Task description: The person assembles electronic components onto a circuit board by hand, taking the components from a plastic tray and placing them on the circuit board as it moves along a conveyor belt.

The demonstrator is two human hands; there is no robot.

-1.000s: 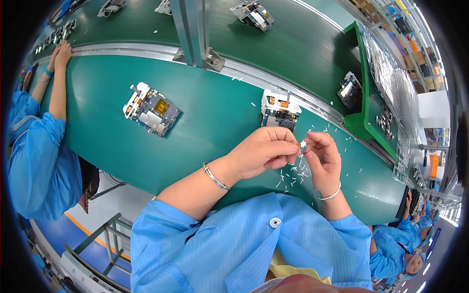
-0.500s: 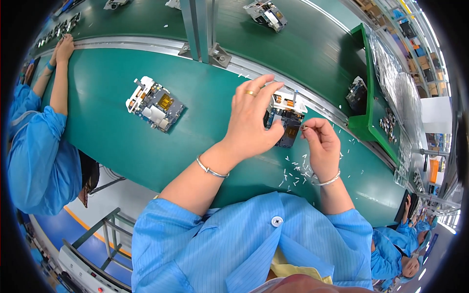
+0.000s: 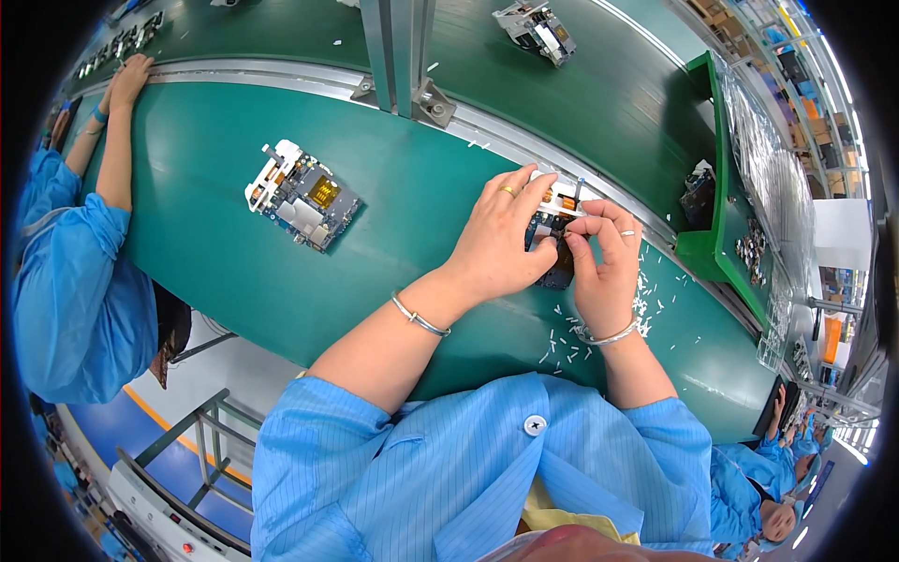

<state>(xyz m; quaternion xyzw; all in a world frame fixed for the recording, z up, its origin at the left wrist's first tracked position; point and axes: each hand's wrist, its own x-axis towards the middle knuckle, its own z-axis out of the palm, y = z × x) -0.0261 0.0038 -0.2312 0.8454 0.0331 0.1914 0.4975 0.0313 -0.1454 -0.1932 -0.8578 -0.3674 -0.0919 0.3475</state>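
Note:
A circuit board (image 3: pixel 561 272) with a white plastic frame and copper-coloured parts lies on the green table in front of me, partly covered by both hands. My left hand (image 3: pixel 496 239) grips it from the left, thumb at the near side and fingers round the far side. Over the board's right part, my right hand (image 3: pixel 604 262) pinches thumb and forefinger together; what sits between those fingertips is too small to make out. A second, similar circuit board (image 3: pixel 302 201) rests to the left, untouched by either hand.
Small white strips (image 3: pixel 571 348) are strewn near my right wrist. Beyond a metal rail and post (image 3: pixel 398 56), a green conveyor carries another board assembly (image 3: pixel 538 33). A green-edged tray (image 3: pixel 712 244) stands at right. A co-worker's arms (image 3: pixel 117 140) reach in at far left.
My right hand has moved left and slightly away from me, in over the board. My left hand keeps its grip. The view has shifted slightly.

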